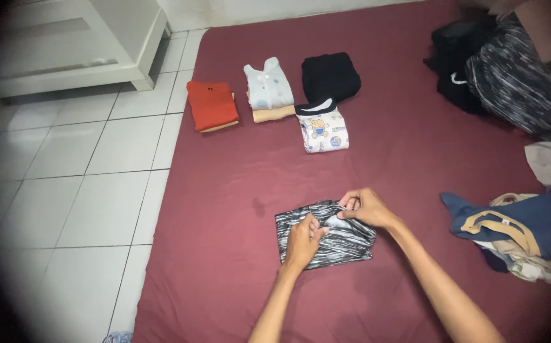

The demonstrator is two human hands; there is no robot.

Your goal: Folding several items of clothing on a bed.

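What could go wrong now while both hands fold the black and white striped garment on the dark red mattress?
The black and white striped fabric garment is only pinched at its top edge by the right hand, while the left hand presses its middle, so the fold may slip open. The loose pile of unfolded clothes lies close and might get mixed in.

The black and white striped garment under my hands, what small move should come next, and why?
Probably press the top flap flat. The right hand pinches the upper edge of the striped garment while the left hand pins its middle, and that edge looks raised and uneven. The folded clothes further up the maroon mattress lie flat and squared.
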